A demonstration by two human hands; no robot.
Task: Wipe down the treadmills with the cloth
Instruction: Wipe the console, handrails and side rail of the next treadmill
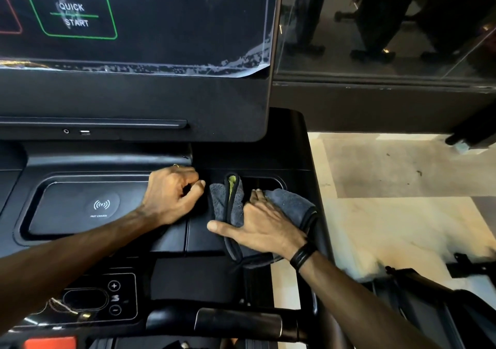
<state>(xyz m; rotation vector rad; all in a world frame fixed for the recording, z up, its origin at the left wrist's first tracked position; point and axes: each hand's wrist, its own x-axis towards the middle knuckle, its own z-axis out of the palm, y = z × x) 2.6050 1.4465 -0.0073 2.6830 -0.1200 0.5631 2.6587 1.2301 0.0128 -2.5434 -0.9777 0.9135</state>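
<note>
- Right hand lies flat on the grey microfibre cloth, fingers straight and thumb stretched out to the left, pressing it onto the treadmill console at the right-hand tray pocket.
- A black wristband sits on that wrist.
- The cloth is bunched, a fold standing up just left of the fingers with a green lining showing at its top.
- Left hand rests just beside the cloth, fingers curled in on themselves, holding nothing, at the right edge of the wireless charging pad.
- Up above, the touchscreen shows a green QUICK START button, smeared; its protective film is peeling at the lower corner.
- Down low, plus and minus keys, then the handlebar.
- Pale floor to the right.
</note>
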